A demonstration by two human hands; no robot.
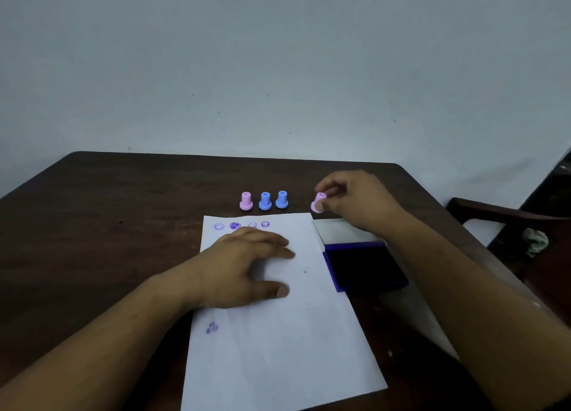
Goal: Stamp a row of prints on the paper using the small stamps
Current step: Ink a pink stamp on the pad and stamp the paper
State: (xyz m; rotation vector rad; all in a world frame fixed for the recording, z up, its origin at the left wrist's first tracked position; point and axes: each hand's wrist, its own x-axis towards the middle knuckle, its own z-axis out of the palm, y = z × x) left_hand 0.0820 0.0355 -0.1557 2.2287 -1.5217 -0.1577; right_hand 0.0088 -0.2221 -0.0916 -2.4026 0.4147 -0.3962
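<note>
left hand (247, 265) flat and spread on the paper (278, 333), pinning it just below four purple prints (242, 225) running left to right. beyond its far edge, three upright stamps (264, 200). farther right, right hand (355, 200) pinching a tilted pink stamp (319, 202), nearer the open ink pad (364, 265) than the row's free right end.

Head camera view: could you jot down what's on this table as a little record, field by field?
surface: dark wooden table
paper: white sheet, four purple prints in a row along its far edge
standing stamps: pink stamp, two blue stamps beyond the paper
ink pad: open, right of the paper
left hand: flat on the paper
right hand: pinching a tilted pink stamp
stray marks: smudge near the paper's left edge
</note>
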